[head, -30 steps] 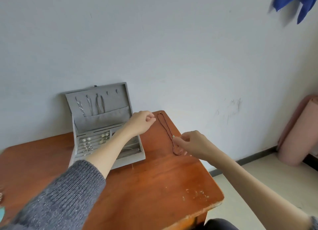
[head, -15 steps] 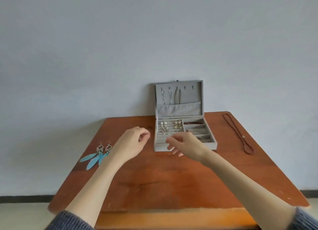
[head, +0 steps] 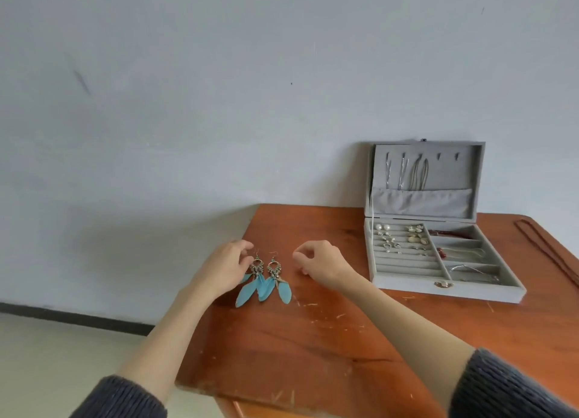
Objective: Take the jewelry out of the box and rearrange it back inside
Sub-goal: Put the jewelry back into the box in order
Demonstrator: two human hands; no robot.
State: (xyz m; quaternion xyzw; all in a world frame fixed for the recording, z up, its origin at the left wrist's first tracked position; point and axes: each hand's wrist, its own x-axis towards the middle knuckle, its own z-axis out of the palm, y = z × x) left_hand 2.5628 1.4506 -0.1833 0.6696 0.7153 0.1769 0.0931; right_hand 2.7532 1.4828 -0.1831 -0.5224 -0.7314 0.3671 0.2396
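I judge the job about midway or less: some jewelry is out, most is not, and nothing I can see has gone back in a new order. Largest first, the one tabletop carries everything. The one grey box stands open near its right rear, lid up against the wall; in the lid hang what look like three or four chains, too thin to count surely, and the tray holds many small studs and rings in its rolled rows, more than I can count, plus a few pieces in the side compartments. One brown necklace lies out on the tabletop just right of the box. Two blue feather earrings lie side by side between my two hands. My left hand curls loosely with its fingers at the left earring's hook; whether they pinch it I cannot tell. My right hand is curled, grasping nothing, just right of the pair.
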